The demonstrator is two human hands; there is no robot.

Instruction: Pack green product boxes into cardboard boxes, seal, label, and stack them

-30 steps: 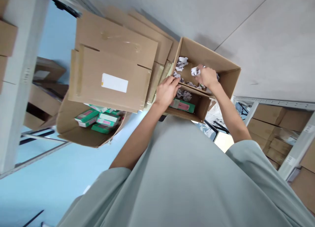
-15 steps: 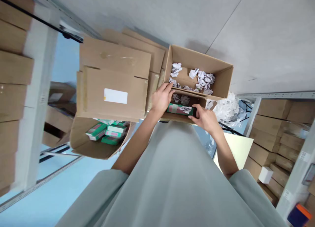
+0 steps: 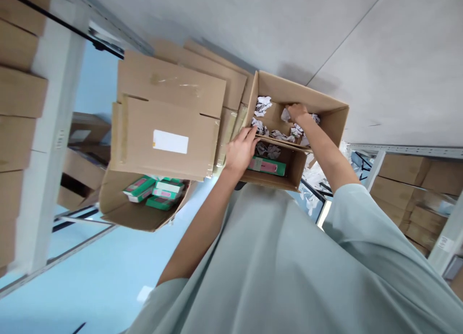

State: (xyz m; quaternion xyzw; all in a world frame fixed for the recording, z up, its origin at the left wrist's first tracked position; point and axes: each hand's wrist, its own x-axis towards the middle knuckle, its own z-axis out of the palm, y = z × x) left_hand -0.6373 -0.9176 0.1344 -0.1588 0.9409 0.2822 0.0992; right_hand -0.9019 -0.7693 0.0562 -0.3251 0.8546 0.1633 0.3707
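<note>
In the head view, my left hand [image 3: 240, 150] grips the left rim of a small open cardboard box [image 3: 298, 172] where it meets a larger one. Inside the small box lie a green-and-pink packet [image 3: 266, 165] and crumpled paper [image 3: 269, 151] along its far side. My right hand [image 3: 298, 113] reaches down into the larger open cardboard box [image 3: 334, 124], fingers closed at a ball of crumpled paper [image 3: 285, 115]; its fingertips are partly hidden. More crumpled paper [image 3: 263, 105] is scattered over the larger box's floor.
Flattened cartons [image 3: 170, 131] lie stacked to the left. Below them, an open carton [image 3: 126, 213] contains several green packets [image 3: 164, 194]. A grey wall or panel [image 3: 289, 25] rises behind the boxes. Shelves of cartons [image 3: 401, 179] stand right, with white shredded paper [image 3: 316, 174] nearer.
My right hand has left the packet in the small box and moved up into the larger box. Paper that lay on the packet is gone from its top. My left hand stays at the rim.
</note>
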